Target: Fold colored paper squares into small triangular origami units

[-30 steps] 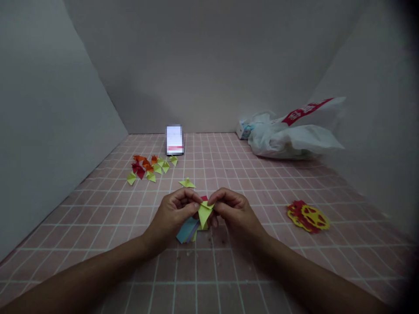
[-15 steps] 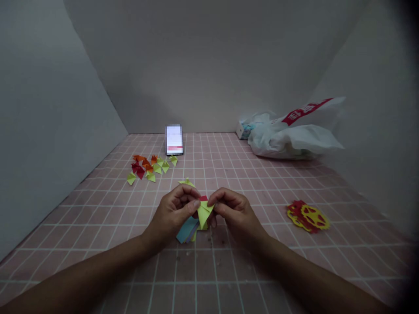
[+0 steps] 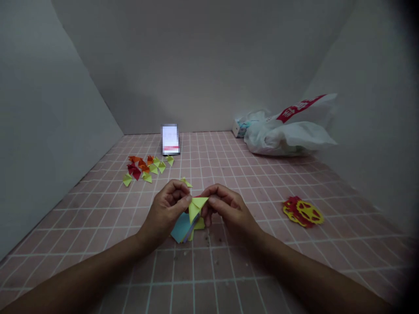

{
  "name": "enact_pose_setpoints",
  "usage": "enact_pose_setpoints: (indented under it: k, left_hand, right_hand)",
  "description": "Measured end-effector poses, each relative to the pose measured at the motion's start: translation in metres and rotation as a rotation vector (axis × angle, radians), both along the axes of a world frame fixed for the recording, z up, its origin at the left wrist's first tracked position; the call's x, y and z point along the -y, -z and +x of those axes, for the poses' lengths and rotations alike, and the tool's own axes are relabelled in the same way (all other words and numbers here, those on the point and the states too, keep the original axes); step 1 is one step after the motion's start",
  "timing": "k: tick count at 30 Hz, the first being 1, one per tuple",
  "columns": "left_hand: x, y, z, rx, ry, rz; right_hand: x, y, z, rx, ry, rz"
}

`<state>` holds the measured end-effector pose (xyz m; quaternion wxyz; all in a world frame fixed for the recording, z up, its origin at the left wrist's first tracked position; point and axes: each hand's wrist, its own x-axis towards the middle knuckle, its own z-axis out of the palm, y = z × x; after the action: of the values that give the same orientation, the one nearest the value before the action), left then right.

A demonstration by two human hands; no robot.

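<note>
A small folded piece of yellow paper (image 3: 195,208) is held up between my two hands, its point facing down. My left hand (image 3: 166,210) pinches its left corner with thumb and fingers. On the other side, my right hand (image 3: 228,206) grips the right corner the same way. Below them lies a stack of coloured paper (image 3: 181,228), blue on top with purple and yellow edges showing, partly covered by my hands. A bit of red shows behind the upper edge of the held paper. Just beyond my left fingers rests another folded yellow piece (image 3: 187,182).
Several small folded paper pieces (image 3: 144,167) in red, orange and yellow lie at the back left. Behind them stands a lit phone (image 3: 170,139). A white plastic bag (image 3: 284,137) and a box (image 3: 240,128) sit at the back right. Red and yellow cut-out shapes (image 3: 303,212) lie right.
The yellow paper has turned slightly between my fingers, and its upper edge now looks straighter. The whole view has shifted a little, so everything sits slightly further left.
</note>
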<state>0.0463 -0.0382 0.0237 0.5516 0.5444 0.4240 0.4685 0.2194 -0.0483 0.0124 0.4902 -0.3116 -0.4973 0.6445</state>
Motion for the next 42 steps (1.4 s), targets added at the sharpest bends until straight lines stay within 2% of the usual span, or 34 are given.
enact_pose_setpoints:
  k: [6,10,15,21,29,42]
  left_hand:
    - [0.0010,-0.0041,0.0008,-0.116,0.006,0.097]
    - [-0.0001,-0.0027,0.0004,-0.133,0.033,0.131]
    - [-0.0026,-0.0011,0.0000,-0.118,0.070,0.018]
    - [-0.0012,-0.0076,0.0029,-0.201,0.110,-0.162]
    - [-0.0007,-0.0061,0.0026,-0.157,0.071,-0.191]
    - [-0.0038,-0.0030,0.0010,-0.115,0.111,-0.261]
  right_hand:
    - [-0.0030,0.0016,-0.0002,0.098,-0.041,-0.059]
    - [-0.0033,0.0043,-0.0011,0.081,-0.032,-0.134]
    - [-0.0020,0.0031,-0.0021,0.117,0.011,-0.115]
    - [-0.0002,0.0022,-0.0040,0.224,0.112,-0.026]
    - [-0.0062,0.0047,0.0023,0.136,0.043,-0.051]
    - [-0.0091,0.0080,0.0025,0.191,0.082,-0.049]
